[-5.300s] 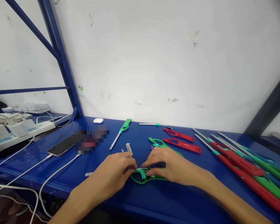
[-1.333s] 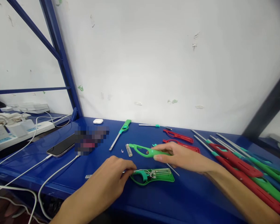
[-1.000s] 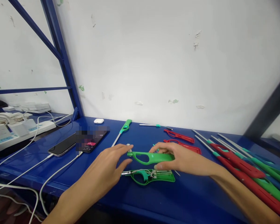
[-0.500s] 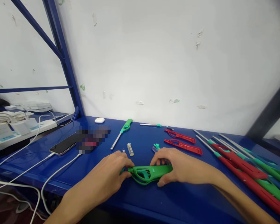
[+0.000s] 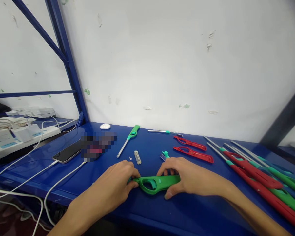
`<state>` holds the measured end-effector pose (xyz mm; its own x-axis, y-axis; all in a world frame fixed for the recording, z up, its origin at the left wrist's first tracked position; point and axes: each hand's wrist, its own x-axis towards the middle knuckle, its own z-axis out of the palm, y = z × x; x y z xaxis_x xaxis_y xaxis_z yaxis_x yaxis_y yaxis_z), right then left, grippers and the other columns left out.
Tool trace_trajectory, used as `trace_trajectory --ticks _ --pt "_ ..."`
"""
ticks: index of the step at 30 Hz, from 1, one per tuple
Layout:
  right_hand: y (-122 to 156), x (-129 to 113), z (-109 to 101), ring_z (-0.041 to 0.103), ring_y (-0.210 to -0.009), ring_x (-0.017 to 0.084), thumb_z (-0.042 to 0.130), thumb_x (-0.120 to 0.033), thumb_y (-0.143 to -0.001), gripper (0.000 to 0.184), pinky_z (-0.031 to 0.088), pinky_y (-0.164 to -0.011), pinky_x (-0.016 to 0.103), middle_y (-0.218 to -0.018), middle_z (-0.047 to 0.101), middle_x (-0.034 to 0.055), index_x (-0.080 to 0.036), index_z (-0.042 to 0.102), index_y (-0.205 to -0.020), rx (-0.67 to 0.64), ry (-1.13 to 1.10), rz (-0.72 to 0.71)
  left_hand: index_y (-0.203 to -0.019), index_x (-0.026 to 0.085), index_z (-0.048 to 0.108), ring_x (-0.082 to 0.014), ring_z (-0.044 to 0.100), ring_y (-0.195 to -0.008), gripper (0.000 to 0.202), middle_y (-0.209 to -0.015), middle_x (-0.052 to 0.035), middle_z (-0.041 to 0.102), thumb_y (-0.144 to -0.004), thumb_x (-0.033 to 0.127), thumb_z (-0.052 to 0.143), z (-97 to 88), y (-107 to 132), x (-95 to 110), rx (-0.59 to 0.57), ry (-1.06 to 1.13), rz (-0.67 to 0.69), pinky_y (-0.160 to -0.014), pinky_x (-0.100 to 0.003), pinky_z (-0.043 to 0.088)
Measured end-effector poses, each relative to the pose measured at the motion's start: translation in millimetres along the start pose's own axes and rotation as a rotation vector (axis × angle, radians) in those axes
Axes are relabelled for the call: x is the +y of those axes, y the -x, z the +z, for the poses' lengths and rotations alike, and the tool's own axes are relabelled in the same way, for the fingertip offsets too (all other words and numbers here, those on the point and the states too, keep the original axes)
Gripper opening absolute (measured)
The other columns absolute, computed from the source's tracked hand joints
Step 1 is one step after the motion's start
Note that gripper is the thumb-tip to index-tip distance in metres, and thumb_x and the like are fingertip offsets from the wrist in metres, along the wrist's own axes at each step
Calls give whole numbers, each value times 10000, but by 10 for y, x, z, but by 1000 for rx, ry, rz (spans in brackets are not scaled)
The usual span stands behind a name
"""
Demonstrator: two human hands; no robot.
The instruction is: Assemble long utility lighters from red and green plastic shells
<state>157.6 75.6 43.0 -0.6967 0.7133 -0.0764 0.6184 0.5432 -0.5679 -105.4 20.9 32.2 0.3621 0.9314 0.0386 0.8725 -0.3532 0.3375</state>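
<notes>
A green lighter handle (image 5: 157,183) lies on the blue bench (image 5: 147,209), made of two green shell halves closed one on the other. My left hand (image 5: 115,185) pinches its left tip with closed fingers. My right hand (image 5: 186,178) wraps over its right end, thumb under the front edge, fingers curled on top. Just behind my right hand lie small teal and blue parts (image 5: 164,155).
A finished green long lighter (image 5: 127,140), a clear small part (image 5: 137,157), two red shell halves (image 5: 193,149) and a thin metal tube (image 5: 162,131) lie behind. Several red and green long lighters (image 5: 258,177) fill the right. Phones (image 5: 68,152), cables and power strips (image 5: 19,136) sit left.
My right hand picked up the loose green shell half, carried it over the half holding the inner parts and set it down on top. Both hands now press the two halves together.
</notes>
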Motion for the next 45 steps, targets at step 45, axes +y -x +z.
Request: trace_trajectory --ticks 45 --pt "-7 -60 76 625 -899 216 696 -576 -888 377 412 -741 302 -992 733 24 -257 761 -1079 106 40 -40 -1006 249 694 -274 643 -1029 115 -1019 -26 714 -921 175 677 -52 7 75 49 -40 -21 -870 -366 470"
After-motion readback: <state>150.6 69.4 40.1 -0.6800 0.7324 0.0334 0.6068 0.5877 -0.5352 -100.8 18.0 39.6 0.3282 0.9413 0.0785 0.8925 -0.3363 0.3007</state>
